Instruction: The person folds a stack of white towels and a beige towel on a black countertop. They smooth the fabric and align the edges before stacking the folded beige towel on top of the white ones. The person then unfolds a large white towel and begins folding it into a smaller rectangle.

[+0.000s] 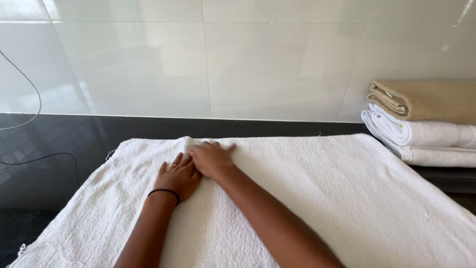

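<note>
Left hand (179, 177) and right hand (212, 159), both flat and open, press side by side on towel (317, 198) spread over counter (59, 149).

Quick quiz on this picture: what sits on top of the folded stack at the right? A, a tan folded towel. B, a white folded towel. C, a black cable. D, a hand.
A: the tan folded towel lies on the white folded towels, while both the left hand and the right hand press flat on the spread white towel.
</note>
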